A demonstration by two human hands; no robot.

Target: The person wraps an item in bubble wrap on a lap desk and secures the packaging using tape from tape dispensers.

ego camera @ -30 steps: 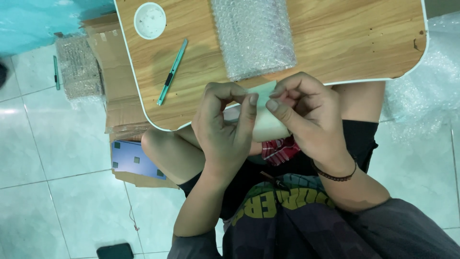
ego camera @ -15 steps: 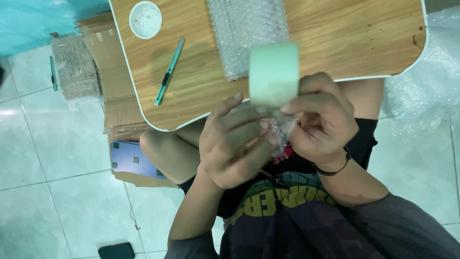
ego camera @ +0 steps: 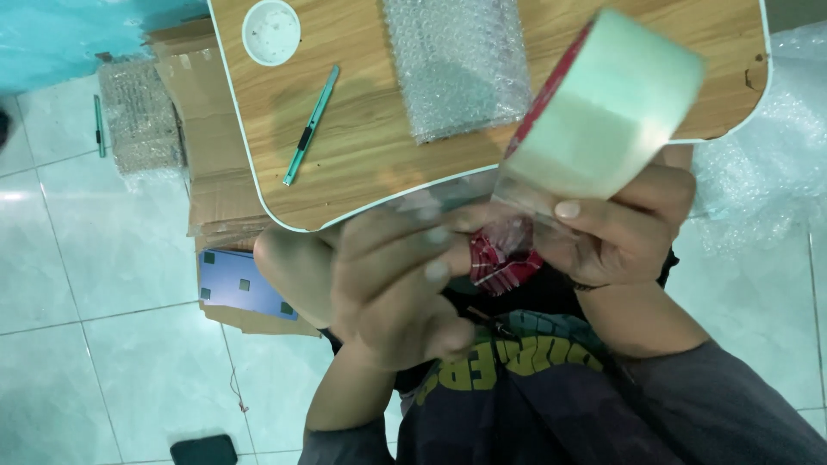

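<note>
- While roll of clear tape (ego camera: 603, 112) sits raised above the lap, near the worktop (ego camera: 362, 146) edge, strip end looks pulled free but not cut or stuck down.
- Head view: right hand (ego camera: 620, 232) closed around the roll's lower side, thumb on the film.
- Left hand (ego camera: 388, 284) blurred, fingers curled, seemingly pinching the loose tape end; exact grip hard to tell.
- On worktop: bubble-wrapped bundle (ego camera: 457, 65), green cutter (ego camera: 310, 125), small white lid (ego camera: 271, 30), all untouched.
</note>
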